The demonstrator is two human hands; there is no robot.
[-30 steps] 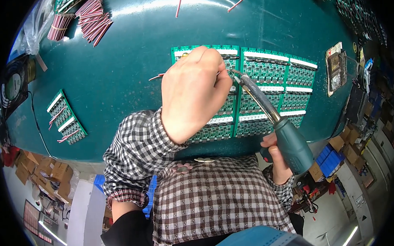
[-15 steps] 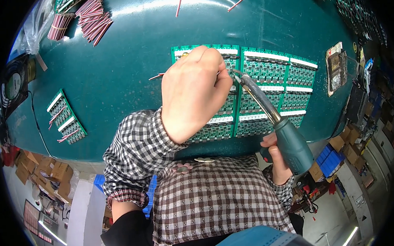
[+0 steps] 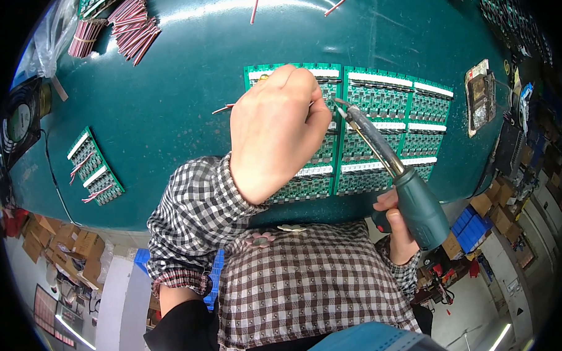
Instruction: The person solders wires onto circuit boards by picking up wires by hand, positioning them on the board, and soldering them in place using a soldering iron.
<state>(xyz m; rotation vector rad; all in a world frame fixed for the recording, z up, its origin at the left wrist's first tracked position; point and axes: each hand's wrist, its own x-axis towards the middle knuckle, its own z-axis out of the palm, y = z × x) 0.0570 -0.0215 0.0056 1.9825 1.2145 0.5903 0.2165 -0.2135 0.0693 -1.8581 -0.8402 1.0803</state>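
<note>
My left hand (image 3: 279, 129) is closed in a pinch over the left part of the green circuit board panels (image 3: 377, 101). A thin red-and-white wire (image 3: 223, 109) sticks out on the left side of that hand; the pinched end is hidden by my fingers. My right hand (image 3: 399, 230) grips the green handle of a soldering gun (image 3: 421, 211). The gun's tip and its thin feed tube lie just right of my left fingertips, above the board. Whether the tip touches a pad is too small to tell.
A smaller board with wires (image 3: 95, 166) lies at left. Bundled red-and-white wires (image 3: 133, 26) sit at the far left, with loose wires (image 3: 255, 6) at the back. A fan (image 3: 22, 119) stands at the left edge, and a worn solder-stained block (image 3: 479, 97) at right.
The soldering gun has shifted slightly right and down, its tip a little farther from my left fingertips. My left hand stays almost still.
</note>
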